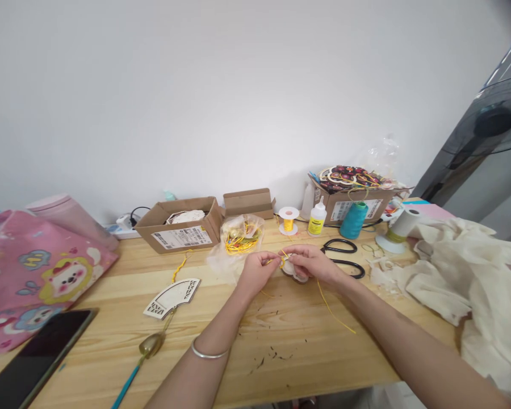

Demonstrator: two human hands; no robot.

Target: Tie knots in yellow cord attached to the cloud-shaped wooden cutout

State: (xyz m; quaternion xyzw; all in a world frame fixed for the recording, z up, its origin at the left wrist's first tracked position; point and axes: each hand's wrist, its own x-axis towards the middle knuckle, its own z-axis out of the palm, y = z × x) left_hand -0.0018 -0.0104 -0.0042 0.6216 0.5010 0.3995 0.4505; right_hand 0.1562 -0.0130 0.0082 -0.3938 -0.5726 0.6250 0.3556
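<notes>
Head view, yellow cord (333, 311) — thin, perhaps knotted

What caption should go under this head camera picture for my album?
Left hand and right hand pinch a yellow cord above the wooden table, black scissors beside them.

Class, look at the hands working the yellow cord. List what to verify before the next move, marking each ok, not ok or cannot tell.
1. Grip: left hand and right hand both pinch the yellow cord: ok.
2. Cord's loose end trails free across the table: ok.
3. Scissors lie beside the right hand, likely within reach: ok.
4. Glue bottle stands upright: ok.
5. How the cord sits inside the grip: hidden, cannot tell.
6. Table clean: dark scraps lie near the front edge: not ok.
</notes>
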